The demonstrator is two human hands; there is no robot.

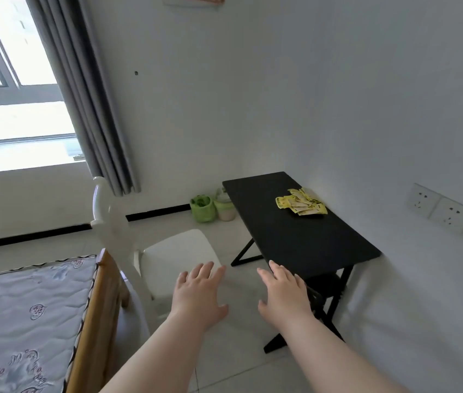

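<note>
Both hands are held out forward, palms down, holding nothing. The left hand [197,293] hovers over the near edge of the white chair [179,256]. The right hand [284,295] lies in front of the near corner of the black table [295,236]; whether it touches the table cannot be told. The fingers [204,272] of both hands are straight and slightly apart. This posture suits a reach toward the furniture rather than a grip in progress.

The table stands along the right wall [394,109], with the chair just beside it on the left, so its long side is open to approach.

Count: two hands, one table, one chair. One loose heap of yellow packets [301,204] lies on the table's far half, well apart from both hands; the number of packets cannot be told. Two green containers [202,209] stand on the floor [238,364] beside the table's far end. One bed [26,307] lies at the left.
</note>
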